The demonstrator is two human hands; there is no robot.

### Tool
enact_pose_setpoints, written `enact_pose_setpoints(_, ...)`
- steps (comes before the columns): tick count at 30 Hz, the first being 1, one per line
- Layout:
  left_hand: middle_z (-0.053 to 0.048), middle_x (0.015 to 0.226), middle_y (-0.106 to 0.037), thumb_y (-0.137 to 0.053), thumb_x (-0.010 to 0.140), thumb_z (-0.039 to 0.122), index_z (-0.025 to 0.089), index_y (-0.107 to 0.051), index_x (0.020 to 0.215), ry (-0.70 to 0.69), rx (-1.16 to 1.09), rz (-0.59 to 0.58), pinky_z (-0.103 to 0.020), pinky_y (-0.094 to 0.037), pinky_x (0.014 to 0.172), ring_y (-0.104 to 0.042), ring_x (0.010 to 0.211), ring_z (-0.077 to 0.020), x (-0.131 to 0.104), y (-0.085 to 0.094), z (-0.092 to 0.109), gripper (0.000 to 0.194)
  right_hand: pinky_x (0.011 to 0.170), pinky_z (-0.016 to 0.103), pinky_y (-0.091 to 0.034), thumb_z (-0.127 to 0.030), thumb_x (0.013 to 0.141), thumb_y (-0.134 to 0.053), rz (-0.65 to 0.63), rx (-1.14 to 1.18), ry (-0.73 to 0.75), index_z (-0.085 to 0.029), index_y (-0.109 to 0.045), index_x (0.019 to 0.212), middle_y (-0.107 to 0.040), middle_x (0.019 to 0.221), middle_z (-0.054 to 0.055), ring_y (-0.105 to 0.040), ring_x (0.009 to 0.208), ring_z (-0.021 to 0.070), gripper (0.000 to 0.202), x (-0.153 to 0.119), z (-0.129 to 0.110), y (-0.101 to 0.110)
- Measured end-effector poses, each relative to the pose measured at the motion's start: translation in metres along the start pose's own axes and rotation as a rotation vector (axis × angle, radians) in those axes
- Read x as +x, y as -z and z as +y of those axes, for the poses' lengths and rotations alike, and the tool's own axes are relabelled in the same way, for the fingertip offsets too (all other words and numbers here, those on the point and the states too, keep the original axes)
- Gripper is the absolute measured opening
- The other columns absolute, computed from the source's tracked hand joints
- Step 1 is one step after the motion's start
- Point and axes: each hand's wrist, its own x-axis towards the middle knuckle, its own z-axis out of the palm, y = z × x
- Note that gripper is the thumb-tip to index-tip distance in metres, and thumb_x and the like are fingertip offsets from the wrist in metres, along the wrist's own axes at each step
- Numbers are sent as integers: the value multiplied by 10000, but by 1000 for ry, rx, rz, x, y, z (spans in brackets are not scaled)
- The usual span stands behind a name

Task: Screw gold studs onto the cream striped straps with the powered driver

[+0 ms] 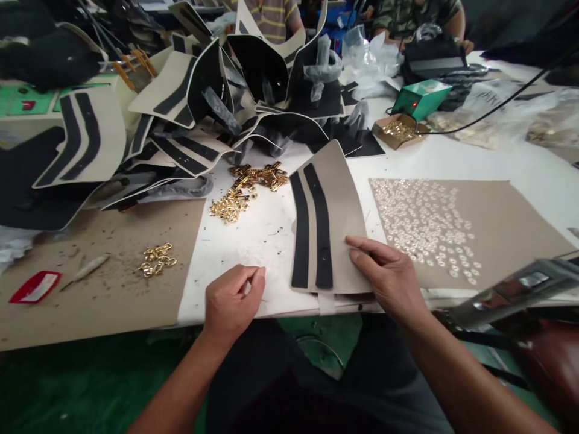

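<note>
Panel (346,211) is on the white table (271,265), close to its front edge. Can't tell if it lies fully flat. Long axis runs front to back, away from the person; far end is slanted, its corner highest on the right. Stiff beige sheet, matte, two black strips (299,235) along its left part, both gently curved, running roughly lengthwise.

Right hand (391,277) is at the panel's right edge, near end, fingertips on the beige face. Can't tell if anything clamps from below. Left hand (235,298) sits left of the panel, clear of it, curled up with thumb against forefinger; can't tell if something small is pinched in there.

Just left of the panel's far half: shiny gold fittings (271,176) and a pile of small gold clasps (229,207). Farther left: brown card (104,322) littered with dark crumbs, carrying gold rings (157,260), an awl (90,268) and a red tag (35,287).

Right of the panel: second brown sheet (493,223), scattered with small pale washers (425,223). Beyond the panel to the right: cardboard tray (391,137) of gold bits, green metal box (423,99) with a red light, crinkled clear plastic (368,63). Beyond it to the left: loose heap of curved sheets (165,84), beige and black faces.

Two people across the table, one in stripes (271,18), one in camouflage (407,18). Green floor (312,343) below.
</note>
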Motion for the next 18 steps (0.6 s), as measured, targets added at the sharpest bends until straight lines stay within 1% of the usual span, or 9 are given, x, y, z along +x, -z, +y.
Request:
enact_pose_setpoints(2,33,621,-615,-632,968,260,182,-697,754,-6,10,-6,-260,-386,590,-505,551,-106,1,0,1,237,827,386,-630,-427,848,-783,1,13,-4,-253,-830,1103,-819,1054,41,-763,943,258,313,0,0,1)
enact_pose_setpoints(7,36,622,-609,-652,953,248,179,-694,759,-25,28,-8,-258,-386,589,-504,547,-105,3,-1,1,210,841,368,-628,-389,858,-774,-11,39,25,-276,-843,1051,-822,1010,19,-764,941,243,234,0,-2,2)
enact_pose_setpoints(10,34,627,-608,-654,949,239,176,-697,764,-38,35,-9,-257,-390,594,-506,551,-105,4,-1,1,200,851,368,-621,-384,865,-771,-4,32,34,-277,-843,1053,-822,1007,17,-761,933,237,228,1,-1,2)
enact_pose_setpoints(13,40,607,-577,-650,954,239,175,-688,748,-45,22,-11,-254,-385,592,-489,540,-101,3,-2,1,219,828,363,-615,-388,866,-766,15,0,46,-268,-841,1061,-822,1022,22,-756,910,232,241,1,0,3)
enact_pose_setpoints(15,42,599,-567,-648,957,246,174,-684,741,-56,10,-2,-251,-381,591,-487,538,-100,2,-2,2,230,831,362,-613,-392,865,-764,34,-15,62,-256,-842,1055,-821,1036,28,-754,925,235,246,0,0,3)
enact_pose_setpoints(18,33,614,-591,-637,960,250,175,-677,731,-71,-13,16,-248,-375,592,-503,547,-102,0,-3,2,244,863,367,-609,-388,857,-767,67,-37,90,-249,-844,1040,-820,1042,30,-752,968,244,243,-2,0,2)
